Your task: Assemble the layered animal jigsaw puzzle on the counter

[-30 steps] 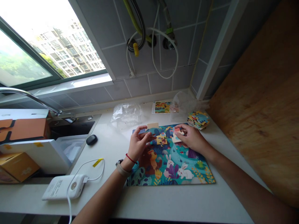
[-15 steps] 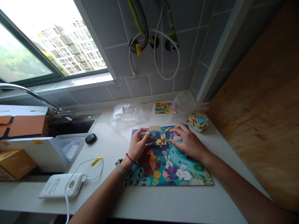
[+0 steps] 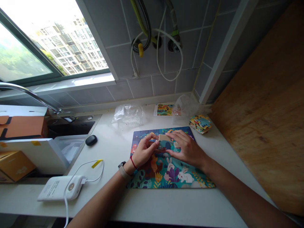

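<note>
1. In the head view, an assembled puzzle (image 3: pixel 174 182) lies flat on the white worktop (image 3: pixel 187 205), with rabbits and plants along its near part.
2. The left hand (image 3: pixel 144 151), above the puzzle's left half, has thumb and index finger closed on a teal puzzle piece (image 3: pixel 163 145); its wrist carries a red bracelet (image 3: pixel 134 163) and a watch (image 3: pixel 123 169).
3. The right hand (image 3: pixel 188 148) curves over the puzzle on the other side, thumb and fingers narrowly apart around the pieces. A beige piece (image 3: pixel 164 137) sits upright between the two hands, and a pale piece (image 3: pixel 177 144) shows between the right thumb and fingers; how firmly that hand grips cannot be told.
4. Just beyond the puzzle's far right corner, a stack of loose pieces (image 3: pixel 200 123) rests on the worktop.
5. Along the back lie a crumpled clear bag (image 3: pixel 128 115), a picture card (image 3: pixel 164 109) and a second clear bag (image 3: pixel 186 107), which partly covers the card.
6. To the left are a small black object (image 3: pixel 91 140) and a white device (image 3: pixel 59 189) with a cable (image 3: pixel 102 172) plugged in, near the sink (image 3: pixel 98 119), where boxes (image 3: pixel 22 126) stand.
</note>
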### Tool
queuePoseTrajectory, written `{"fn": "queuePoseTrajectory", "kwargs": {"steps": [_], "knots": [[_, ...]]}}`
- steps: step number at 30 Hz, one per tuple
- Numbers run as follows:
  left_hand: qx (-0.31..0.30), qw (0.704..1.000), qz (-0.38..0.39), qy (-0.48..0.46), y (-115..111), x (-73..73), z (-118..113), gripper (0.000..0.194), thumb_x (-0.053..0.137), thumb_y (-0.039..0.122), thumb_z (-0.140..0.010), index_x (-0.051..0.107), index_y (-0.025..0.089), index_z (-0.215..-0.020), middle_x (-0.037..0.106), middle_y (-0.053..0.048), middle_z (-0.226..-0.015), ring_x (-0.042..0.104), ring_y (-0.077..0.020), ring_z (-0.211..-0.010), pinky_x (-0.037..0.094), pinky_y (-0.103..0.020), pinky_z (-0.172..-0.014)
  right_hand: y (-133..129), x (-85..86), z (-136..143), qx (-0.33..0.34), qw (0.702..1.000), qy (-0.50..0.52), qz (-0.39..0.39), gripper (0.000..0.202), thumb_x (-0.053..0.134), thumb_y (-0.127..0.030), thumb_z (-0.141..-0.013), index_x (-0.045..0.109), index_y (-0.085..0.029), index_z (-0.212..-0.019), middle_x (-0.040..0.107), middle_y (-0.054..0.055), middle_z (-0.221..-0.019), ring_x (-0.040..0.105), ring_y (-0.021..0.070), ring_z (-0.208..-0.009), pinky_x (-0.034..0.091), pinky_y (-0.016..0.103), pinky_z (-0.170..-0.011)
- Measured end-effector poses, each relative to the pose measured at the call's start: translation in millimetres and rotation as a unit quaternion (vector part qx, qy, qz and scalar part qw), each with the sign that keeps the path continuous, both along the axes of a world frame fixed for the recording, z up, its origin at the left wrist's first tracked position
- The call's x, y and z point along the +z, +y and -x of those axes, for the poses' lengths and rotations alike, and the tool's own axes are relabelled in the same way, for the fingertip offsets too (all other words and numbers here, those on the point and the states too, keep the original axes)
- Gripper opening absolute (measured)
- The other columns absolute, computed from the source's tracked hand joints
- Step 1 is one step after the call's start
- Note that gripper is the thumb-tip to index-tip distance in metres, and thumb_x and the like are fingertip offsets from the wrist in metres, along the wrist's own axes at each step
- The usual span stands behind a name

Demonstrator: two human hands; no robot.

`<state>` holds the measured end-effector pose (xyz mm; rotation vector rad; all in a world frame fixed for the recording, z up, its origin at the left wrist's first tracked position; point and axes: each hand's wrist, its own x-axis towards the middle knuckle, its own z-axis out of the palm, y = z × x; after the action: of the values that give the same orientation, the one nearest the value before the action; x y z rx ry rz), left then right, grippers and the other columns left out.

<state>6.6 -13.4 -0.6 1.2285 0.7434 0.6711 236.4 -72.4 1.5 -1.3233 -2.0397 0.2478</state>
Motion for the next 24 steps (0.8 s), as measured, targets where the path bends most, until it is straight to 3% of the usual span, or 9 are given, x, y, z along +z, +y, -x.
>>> {"fn": "queuePoseTrajectory", "kwargs": {"steps": [3, 5, 7, 11, 15, 19, 21, 24], "knots": [[0.052, 0.995, -0.077, 0.027, 1, -0.7, 3, 0.051, 0.068, 0.065, -0.097, 0.061, 0.019, -0.117, 0.077, -0.005, -0.092, 0.081, -0.0234, -0.082, 0.066, -0.033, -0.075, -1, 7.7, -3, -0.016, 1.000, 0.021, -0.008, 0.057, 0.083, -0.031, -0.084, 0.066, -0.018, -0.137, 0.075, 0.014, -0.126, 0.067, 0.0336, -0.119, 0.059, 0.050, -0.102], [0.077, 0.979, -0.175, 0.074, 3, -2.4, 6, 0.041, 0.060, 0.056, -0.104, 0.062, 0.020, -0.122, 0.079, -0.011, -0.106, 0.080, -0.0258, -0.096, 0.065, -0.036, -0.082, -2, 13.0, -5, -0.032, 0.999, 0.044, -0.004, 0.053, 0.080, -0.034, -0.086, 0.066, -0.019, -0.135, 0.075, 0.014, -0.124, 0.068, 0.0320, -0.116, 0.059, 0.048, -0.100], [0.061, 0.942, -0.296, 0.142, 6, -5.5, 8, 0.034, 0.063, 0.044, -0.103, 0.063, 0.021, -0.128, 0.076, -0.014, -0.125, 0.075, -0.0300, -0.117, 0.063, -0.044, -0.098, -2, 16.6, -5, -0.042, 0.997, 0.063, -0.001, 0.050, 0.078, -0.036, -0.088, 0.066, -0.020, -0.134, 0.074, 0.013, -0.123, 0.069, 0.0309, -0.115, 0.059, 0.046, -0.101], [-0.028, 0.854, -0.462, 0.236, 10, -16.0, 11, 0.055, 0.073, 0.031, -0.094, 0.055, 0.021, -0.145, 0.063, -0.017, -0.150, 0.050, -0.0368, -0.151, 0.046, -0.058, -0.122, -1, 17.7, -7, -0.038, 0.995, 0.092, -0.018, 0.048, 0.077, -0.039, -0.090, 0.066, -0.023, -0.133, 0.072, 0.012, -0.125, 0.068, 0.0308, -0.119, 0.057, 0.046, -0.105], [-0.056, 0.815, -0.509, 0.272, 15, -25.1, 12, 0.036, 0.065, 0.027, -0.100, 0.062, 0.021, -0.135, 0.066, -0.014, -0.147, 0.050, -0.0358, -0.151, 0.046, -0.059, -0.123, 0, 15.7, -11, 0.006, 0.997, 0.078, 0.006, 0.051, 0.082, -0.036, -0.086, 0.066, -0.024, -0.133, 0.069, 0.013, -0.135, 0.064, 0.0313, -0.129, 0.053, 0.048, -0.110], [-0.041, 0.801, -0.516, 0.300, 22, -28.3, 13, 0.024, 0.058, 0.023, -0.102, 0.072, 0.025, -0.121, 0.067, -0.009, -0.148, 0.054, -0.0354, -0.147, 0.048, -0.061, -0.119, -2, 12.5, -11, 0.068, 0.995, -0.020, 0.077, 0.057, 0.094, -0.038, -0.074, 0.072, -0.025, -0.126, 0.064, 0.013, -0.148, 0.056, 0.0362, -0.141, 0.046, 0.056, -0.117], [-0.026, 0.798, -0.516, 0.309, 25, -30.1, 15, 0.021, 0.058, 0.029, -0.104, 0.073, 0.025, -0.118, 0.068, -0.008, -0.146, 0.056, -0.0355, -0.143, 0.049, -0.062, -0.118, -2, 11.3, -10, 0.072, 0.993, -0.051, 0.083, 0.068, 0.096, -0.044, -0.072, 0.071, -0.025, -0.132, 0.062, 0.014, -0.151, 0.052, 0.0375, -0.146, 0.044, 0.059, -0.120], [-0.007, 0.794, -0.521, 0.313, 29, -33.8, 16, 0.021, 0.057, 0.032, -0.104, 0.074, 0.025, -0.116, 0.070, -0.007, -0.145, 0.059, -0.0351, -0.141, 0.051, -0.061, -0.117, 1, 13.2, -15, 0.024, 0.999, -0.035, 0.032, 0.048, 0.084, -0.045, -0.088, 0.072, -0.023, -0.129, 0.068, 0.013, -0.140, 0.058, 0.0316, -0.137, 0.048, 0.051, -0.116]]}}
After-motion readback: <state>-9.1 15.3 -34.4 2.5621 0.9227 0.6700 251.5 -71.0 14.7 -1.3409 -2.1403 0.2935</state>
